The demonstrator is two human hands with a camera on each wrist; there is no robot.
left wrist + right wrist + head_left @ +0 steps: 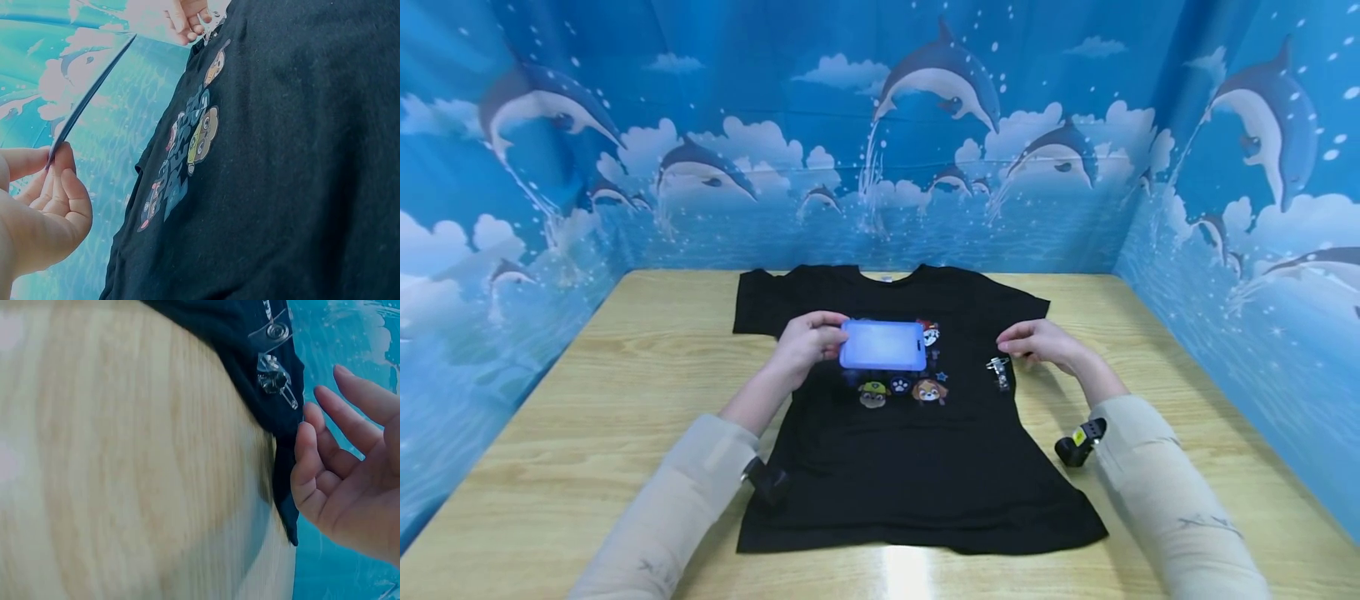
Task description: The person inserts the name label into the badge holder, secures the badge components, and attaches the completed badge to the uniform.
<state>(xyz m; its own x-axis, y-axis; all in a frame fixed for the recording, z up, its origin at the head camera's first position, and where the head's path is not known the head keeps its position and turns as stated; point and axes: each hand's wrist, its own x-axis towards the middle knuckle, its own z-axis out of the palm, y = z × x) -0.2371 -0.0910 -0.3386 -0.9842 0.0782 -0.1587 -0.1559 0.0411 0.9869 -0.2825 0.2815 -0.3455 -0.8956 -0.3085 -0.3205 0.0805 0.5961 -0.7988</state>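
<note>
My left hand (812,343) pinches one short end of a blue plastic card holder (883,344), a flat rectangle with a small slot at its far end. It is raised above a black T-shirt (895,475) with a cartoon dog print. The left wrist view shows the card holder (94,94) edge-on between thumb and fingers. Near the shirt's right side lie metal badge clips (999,373) with clear straps and a pin. Just beyond these clips (274,378) hovers my right hand (350,462), fingers loosely bent and thumb apart, with nothing between them.
The shirt lies spread out on a light wooden table (647,367), its neck toward the back. A blue dolphin-patterned curtain (760,217) encloses the back and both sides. Wrist cameras (1078,444) are strapped over the sleeves.
</note>
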